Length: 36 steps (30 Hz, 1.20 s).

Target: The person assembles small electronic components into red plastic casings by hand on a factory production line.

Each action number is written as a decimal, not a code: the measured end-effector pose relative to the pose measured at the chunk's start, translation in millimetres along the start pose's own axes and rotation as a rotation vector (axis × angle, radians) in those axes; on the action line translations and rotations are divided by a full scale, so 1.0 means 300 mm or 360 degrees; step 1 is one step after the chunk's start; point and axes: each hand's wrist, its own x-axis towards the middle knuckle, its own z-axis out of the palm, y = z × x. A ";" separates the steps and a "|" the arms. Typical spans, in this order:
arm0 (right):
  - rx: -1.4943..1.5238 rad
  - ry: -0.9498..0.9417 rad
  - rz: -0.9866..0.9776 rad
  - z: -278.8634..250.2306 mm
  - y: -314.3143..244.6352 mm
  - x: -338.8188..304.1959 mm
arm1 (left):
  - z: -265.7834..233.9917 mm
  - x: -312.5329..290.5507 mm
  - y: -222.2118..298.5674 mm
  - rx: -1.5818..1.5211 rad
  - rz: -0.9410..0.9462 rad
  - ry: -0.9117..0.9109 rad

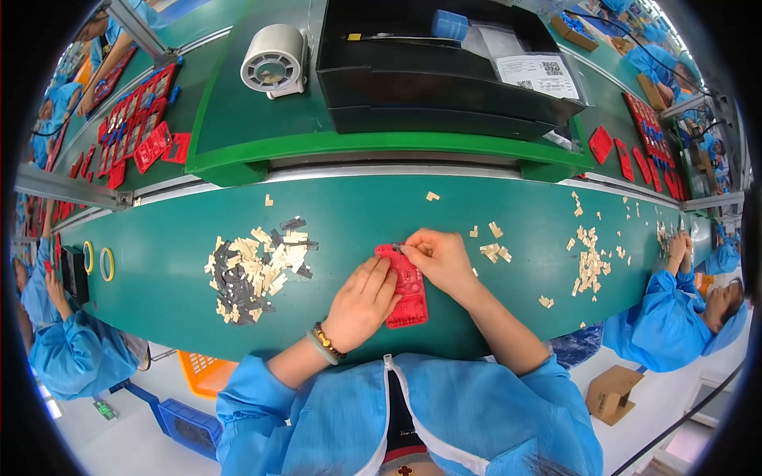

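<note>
A red rectangular moulded fixture (409, 305) lies on the green table in front of me, its long side pointing away. My left hand (361, 303) holds its left edge, fingers laid together over the upper half. At the fixture's far end, my right hand (441, 260) is closed in a pinch on a small dark piece (397, 247), partly covered by the fingertips. To the left is a mixed pile of small cream and dark grey L-shaped pieces (258, 270). Several loose cream pieces (495, 252) lie right of my right hand.
Beyond the table, a green-edged shelf (397, 148) bears a black bin (436, 103) and a small white fan (274, 63). More cream pieces (589, 262) are scattered at right. Yellow tape rings (106, 264) lie far left. Co-workers in blue (83, 353) sit at both sides.
</note>
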 end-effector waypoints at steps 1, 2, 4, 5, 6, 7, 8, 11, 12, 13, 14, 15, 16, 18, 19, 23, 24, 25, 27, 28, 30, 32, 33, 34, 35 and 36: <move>-0.0002 0.0003 0.0002 0.003 0.016 0.003 | 0.001 0.003 0.001 0.0004 -0.0001 -0.0001; 0.0242 0.0042 -0.0028 0.011 0.046 0.008 | 0.000 0.007 0.002 0.0001 0.0001 -0.0001; 0.0488 0.0069 -0.0055 0.011 0.052 0.008 | -0.002 0.007 0.005 -0.0001 0.0005 0.0015; 0.0440 0.0047 -0.0034 0.001 0.049 0.003 | -0.001 0.007 0.004 -0.0001 -0.0001 0.0014; 0.0393 0.0027 -0.0012 -0.004 0.038 -0.001 | 0.001 0.007 0.002 -0.0011 0.0000 0.0019; 0.0394 0.0023 -0.0010 -0.002 0.025 -0.002 | 0.001 0.006 0.000 -0.0021 0.0001 0.0025; 0.0294 0.0052 -0.0017 0.003 0.012 -0.003 | 0.001 0.004 0.000 -0.0020 -0.0003 0.0024; 0.0146 0.0115 -0.0043 0.013 0.013 0.001 | 0.003 0.009 0.003 0.0000 0.0000 0.0030; 0.0099 0.0143 -0.0063 0.016 0.015 0.002 | 0.002 0.010 0.004 0.0003 0.0002 0.0030; 0.0099 0.0141 -0.0065 0.017 0.013 0.003 | 0.000 0.012 0.004 0.0007 0.0004 0.0031; 0.0069 0.0155 -0.0058 0.017 0.008 0.003 | 0.000 0.012 0.004 0.0007 0.0003 0.0033; 0.0039 0.0169 -0.0053 0.018 0.005 0.003 | 0.001 0.011 0.002 0.0005 0.0004 0.0026; 0.0038 0.0167 -0.0056 0.020 0.002 0.002 | 0.001 0.009 0.000 0.0002 0.0006 0.0019; -0.0025 0.0196 -0.0046 0.023 -0.003 0.000 | 0.003 0.007 0.000 -0.0004 -0.0003 0.0026; -0.0025 0.0195 -0.0050 0.027 -0.004 -0.001 | 0.003 0.006 -0.001 -0.0012 -0.0010 0.0030; -0.0180 0.0210 -0.0071 0.028 -0.007 -0.003 | 0.001 0.007 0.000 -0.0022 -0.0009 0.0026; -0.0224 0.0192 -0.0073 0.025 -0.010 -0.003 | -0.003 0.010 0.001 -0.0027 -0.0007 0.0014; -0.0224 0.0194 -0.0075 0.023 -0.012 -0.001 | -0.005 0.012 0.002 -0.0033 -0.0005 0.0002; -0.0220 0.0164 -0.0076 0.019 -0.018 0.001 | -0.007 0.016 -0.002 -0.0037 -0.0008 -0.0021; -0.0219 0.0167 -0.0074 0.015 -0.027 0.002 | -0.008 0.017 -0.004 -0.0042 -0.0013 -0.0045; -0.0324 0.0077 -0.0173 -0.001 -0.047 0.005 | -0.021 0.032 -0.005 -0.0045 0.0009 -0.0087; -0.0629 0.0154 -0.0388 -0.008 -0.043 0.003 | -0.028 0.052 -0.001 -0.0056 0.0041 -0.0131; -0.0931 0.0207 -0.0623 -0.006 -0.047 0.007 | -0.028 0.059 -0.004 -0.0039 0.0047 -0.0127; -0.0932 0.0207 -0.0621 -0.002 -0.059 -0.007 | -0.029 0.063 -0.004 -0.0022 0.0054 -0.0122; -0.1140 0.0241 -0.0611 0.003 -0.079 -0.038 | -0.030 0.063 -0.002 -0.0024 0.0055 -0.0121; -0.1347 0.0277 -0.0607 0.006 -0.092 -0.060 | -0.033 0.065 -0.003 -0.0033 0.0047 -0.0139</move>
